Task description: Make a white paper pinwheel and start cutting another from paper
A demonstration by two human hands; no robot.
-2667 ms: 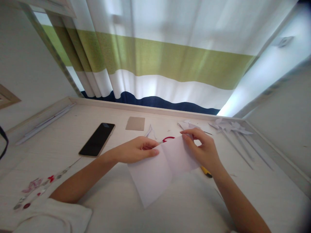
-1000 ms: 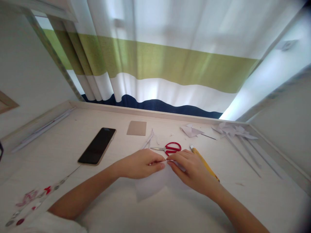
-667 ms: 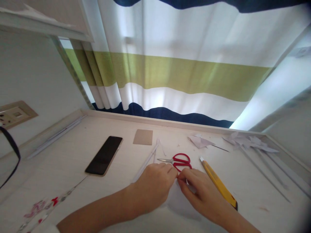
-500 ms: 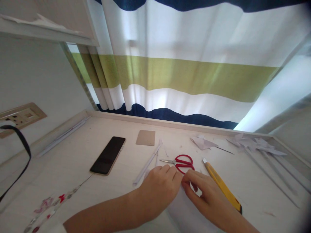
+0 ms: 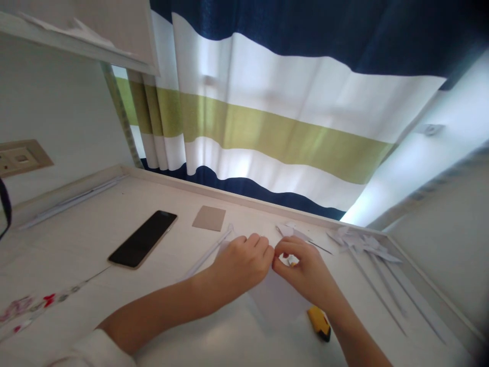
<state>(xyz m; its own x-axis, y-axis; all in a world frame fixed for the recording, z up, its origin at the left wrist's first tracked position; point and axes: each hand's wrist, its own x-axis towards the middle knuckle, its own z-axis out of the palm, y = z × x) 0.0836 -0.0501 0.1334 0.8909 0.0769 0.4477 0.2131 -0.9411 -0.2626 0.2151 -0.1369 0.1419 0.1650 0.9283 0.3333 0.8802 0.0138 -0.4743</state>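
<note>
Both hands meet near the middle of the pale surface (image 5: 95,239), over a folded sheet of white paper (image 5: 277,300); the left hand (image 5: 242,265) lies knuckles up on the sheet's left part, its fingers curled and pressed together on the paper's top edge; the right hand (image 5: 305,270) sits just beside it, thumb and forefinger pinching that same edge, so the two grips touch at the fingertips; the sheet lies flat on the surface below the hands, spreading toward the near edge, and most of its upper part is hidden under them. A yellow utility knife (image 5: 320,322) shows only its butt end just beside the right wrist, toward the near edge; a black phone (image 5: 143,245) lies face up well to the left of the hands; a small brown card (image 5: 209,218) rests beyond it near the far edge; long white paper strips (image 5: 208,252) run under the left hand's far side; white paper scraps (image 5: 359,242) and more strips gather toward the far right corner; a patterned ribbon (image 5: 34,305) lies at the near left. A striped curtain (image 5: 267,127) hangs behind the far edge.
</note>
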